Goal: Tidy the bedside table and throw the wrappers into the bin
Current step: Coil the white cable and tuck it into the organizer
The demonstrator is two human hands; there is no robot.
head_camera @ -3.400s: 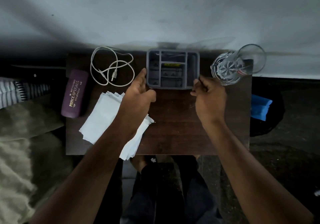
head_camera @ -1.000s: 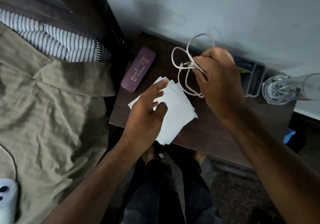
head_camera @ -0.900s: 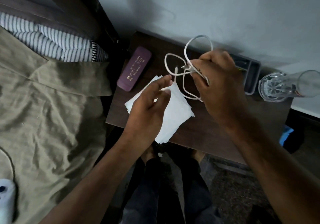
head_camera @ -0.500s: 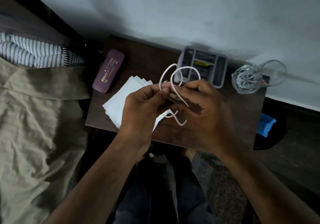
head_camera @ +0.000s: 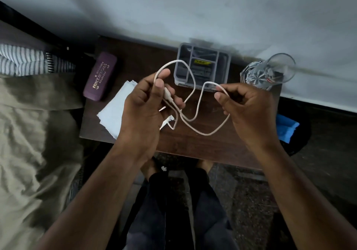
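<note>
Two bare hands are holding a white cable (head_camera: 195, 102) above a dark wooden worktop (head_camera: 202, 145), in front of a grey organiser tray (head_camera: 228, 66) that is sitting against the wall. The tray's compartments are holding dark items, one carrying a yellow label; what they are cannot be told. The left hand (head_camera: 143, 104) is pinching the cable near its plug between thumb and fingers (head_camera: 164, 74), while the right hand (head_camera: 249, 108) is gripping another stretch of it with its fingers curled shut, and the slack is drooping in loops between them. Left of the tray, a purple spectacle case (head_camera: 100, 75) is lying flat on the worktop, and a stack of white tissues (head_camera: 114, 112) is resting partly hidden beneath the left hand. Right of the tray, a cut-glass tumbler (head_camera: 268, 71) is standing at the worktop's corner. Beyond that corner, something blue (head_camera: 286, 128) is showing inside a dark round container on the floor. An olive bedsheet (head_camera: 32, 153) is filling the far left.
</note>
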